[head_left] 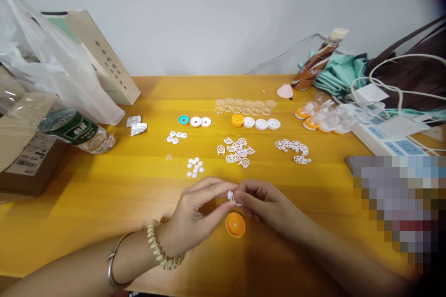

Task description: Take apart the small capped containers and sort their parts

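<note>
Pinched between the fingertips of left hand [198, 216] and right hand [268, 204], the small white plastic piece [231, 196] is held above the orange cap [235, 224]; slippage likely if either grip loosens.

Scene evenly and brightly lit; diffuse light, source not discernible. Soft, short shadows noted under the hands at lower centre of the frame. Mild glare seen on the plastic bag [52, 65] at upper left and on the yellow table [104, 204]. Wide-angle distortion observed: table edges bowed, dark vignette at upper right and lower right corners. A pixelated block is present at right. Centre sharp; edges slightly soft.
</note>
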### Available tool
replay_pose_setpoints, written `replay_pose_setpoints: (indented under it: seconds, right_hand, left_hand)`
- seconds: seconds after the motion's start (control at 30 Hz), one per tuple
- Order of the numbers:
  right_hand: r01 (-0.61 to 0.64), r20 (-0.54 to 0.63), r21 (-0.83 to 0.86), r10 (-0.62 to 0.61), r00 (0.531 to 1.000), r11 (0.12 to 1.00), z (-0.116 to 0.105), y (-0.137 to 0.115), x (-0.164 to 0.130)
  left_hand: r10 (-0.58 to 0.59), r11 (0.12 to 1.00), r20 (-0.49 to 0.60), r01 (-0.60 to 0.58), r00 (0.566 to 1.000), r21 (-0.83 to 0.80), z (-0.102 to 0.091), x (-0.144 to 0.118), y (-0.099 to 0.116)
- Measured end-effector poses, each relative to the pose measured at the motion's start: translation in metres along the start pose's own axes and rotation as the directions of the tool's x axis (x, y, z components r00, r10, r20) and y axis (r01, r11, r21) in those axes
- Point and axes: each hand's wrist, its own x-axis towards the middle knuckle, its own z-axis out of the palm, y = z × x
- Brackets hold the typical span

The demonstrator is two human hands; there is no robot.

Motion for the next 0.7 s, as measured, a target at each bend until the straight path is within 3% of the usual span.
replay_pose_setpoints:
  seconds: [0.07, 0.17, 0.33, 0.43, 0.7]
  right_hand:
    - [0.049, -0.068, -0.127, -0.058, 0.996, 0.991, -0.002, -0.001, 0.000]
    - [0.116, -0.204, -0.301, -0.183, 0.962, 0.947, -0.013, 0.001, 0.005]
    - [0.055, -0.474, -0.358, -0.232, 0.849, 0.932, -0.044, 0.014, 0.021]
    - [0.000, -0.519, -0.340, -0.188, 0.834, 0.940, -0.056, 0.022, 0.027]
    - [0.024, -0.545, -0.272, -0.175, 0.820, 0.962, -0.059, 0.024, 0.029]
  left_hand:
    - [-0.015, 1.000, -0.050, 0.016, 0.999, 0.015, -0.003, 0.001, -0.002]
    - [0.065, 0.995, -0.095, -0.057, 0.993, 0.087, -0.008, 0.002, -0.004]
    - [0.228, 0.957, 0.089, -0.240, 0.970, 0.163, -0.009, -0.001, -0.003]
    - [0.249, 0.942, 0.163, -0.278, 0.955, 0.190, -0.007, -0.003, -0.002]
    - [0.055, 0.997, 0.042, -0.058, 0.998, 0.060, -0.004, -0.004, -0.008]
